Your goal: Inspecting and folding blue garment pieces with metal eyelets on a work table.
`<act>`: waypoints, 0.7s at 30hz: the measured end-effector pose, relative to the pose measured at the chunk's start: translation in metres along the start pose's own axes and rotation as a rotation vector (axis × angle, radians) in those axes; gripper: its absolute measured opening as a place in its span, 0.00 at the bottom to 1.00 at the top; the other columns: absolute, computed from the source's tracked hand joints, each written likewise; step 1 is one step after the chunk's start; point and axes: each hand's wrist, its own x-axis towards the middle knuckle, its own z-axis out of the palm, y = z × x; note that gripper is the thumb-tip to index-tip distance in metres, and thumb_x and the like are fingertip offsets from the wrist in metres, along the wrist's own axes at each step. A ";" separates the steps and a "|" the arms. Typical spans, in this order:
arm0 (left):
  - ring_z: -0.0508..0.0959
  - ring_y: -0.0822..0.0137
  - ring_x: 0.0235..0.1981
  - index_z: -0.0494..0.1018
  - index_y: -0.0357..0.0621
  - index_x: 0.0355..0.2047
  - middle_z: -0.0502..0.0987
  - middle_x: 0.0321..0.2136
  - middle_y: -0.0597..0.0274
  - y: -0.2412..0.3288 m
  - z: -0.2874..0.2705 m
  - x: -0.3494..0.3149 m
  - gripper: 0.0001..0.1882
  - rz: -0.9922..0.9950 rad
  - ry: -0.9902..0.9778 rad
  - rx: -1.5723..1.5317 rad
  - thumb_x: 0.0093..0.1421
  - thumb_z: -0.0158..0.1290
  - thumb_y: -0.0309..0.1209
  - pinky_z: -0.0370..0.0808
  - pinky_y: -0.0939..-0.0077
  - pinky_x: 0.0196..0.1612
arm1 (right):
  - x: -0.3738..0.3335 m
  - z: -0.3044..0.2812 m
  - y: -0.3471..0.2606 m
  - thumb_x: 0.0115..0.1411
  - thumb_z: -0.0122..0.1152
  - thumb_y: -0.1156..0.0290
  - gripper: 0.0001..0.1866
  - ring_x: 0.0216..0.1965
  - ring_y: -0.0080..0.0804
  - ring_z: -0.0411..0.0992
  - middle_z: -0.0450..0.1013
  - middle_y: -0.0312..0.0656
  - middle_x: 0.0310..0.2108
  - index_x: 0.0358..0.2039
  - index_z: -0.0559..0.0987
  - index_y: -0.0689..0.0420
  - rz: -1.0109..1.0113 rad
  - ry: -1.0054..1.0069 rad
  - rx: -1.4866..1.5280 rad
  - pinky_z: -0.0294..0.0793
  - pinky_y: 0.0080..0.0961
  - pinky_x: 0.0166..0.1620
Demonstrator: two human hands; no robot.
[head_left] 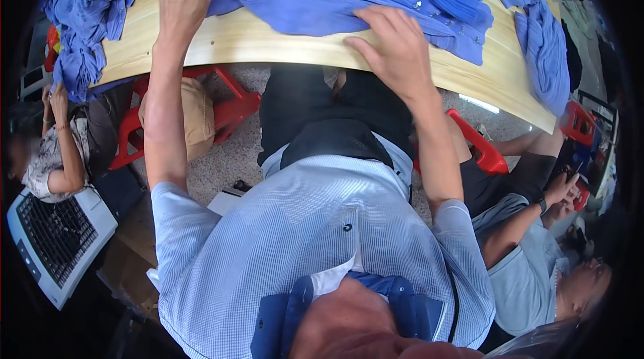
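A blue shirt [295, 7] of finely creased cloth lies spread on the pale wooden table [251, 47]. Small shiny metal fasteners run in rows along its front strips. At its left end is my left hand [186, 0], the fingers drawn together on the cloth; the picture's upper edge cuts off part of them. My right hand [396, 50] rests on the shirt's near edge with fingers stretched out and thumb apart, palm down, holding nothing.
More blue garments [90, 20] hang over the table's left end, others [543, 50] over its right. Two people sit close by: one at left touching the hanging cloth, one at right holding a small object. Red stools [231, 90] stand below. A large keyboard-like device [60, 231] lies at lower left.
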 end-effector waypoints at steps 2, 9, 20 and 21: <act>0.88 0.47 0.44 0.79 0.51 0.58 0.87 0.45 0.51 0.003 0.004 0.006 0.14 0.070 0.086 -0.002 0.75 0.58 0.33 0.83 0.58 0.43 | -0.011 0.004 0.013 0.57 0.80 0.66 0.22 0.52 0.47 0.78 0.80 0.43 0.51 0.52 0.85 0.53 0.074 0.072 -0.146 0.75 0.41 0.53; 0.83 0.59 0.33 0.80 0.52 0.56 0.80 0.36 0.62 0.003 -0.057 0.012 0.14 0.299 0.071 0.110 0.71 0.60 0.27 0.80 0.65 0.35 | -0.036 -0.051 0.098 0.59 0.80 0.53 0.34 0.69 0.60 0.68 0.72 0.57 0.67 0.65 0.83 0.46 0.229 0.245 -0.411 0.62 0.56 0.70; 0.84 0.60 0.39 0.79 0.52 0.56 0.78 0.37 0.63 -0.003 -0.064 0.029 0.17 0.383 0.038 0.181 0.68 0.58 0.25 0.81 0.66 0.38 | -0.038 -0.071 0.133 0.60 0.66 0.80 0.14 0.47 0.57 0.77 0.78 0.51 0.45 0.47 0.81 0.59 0.206 0.159 -0.425 0.76 0.48 0.51; 0.84 0.59 0.39 0.79 0.52 0.55 0.78 0.37 0.63 -0.001 -0.069 0.037 0.17 0.420 0.081 0.180 0.68 0.58 0.25 0.81 0.65 0.38 | -0.037 -0.073 0.135 0.60 0.64 0.81 0.15 0.47 0.58 0.77 0.77 0.52 0.45 0.49 0.80 0.60 0.205 0.155 -0.451 0.76 0.49 0.51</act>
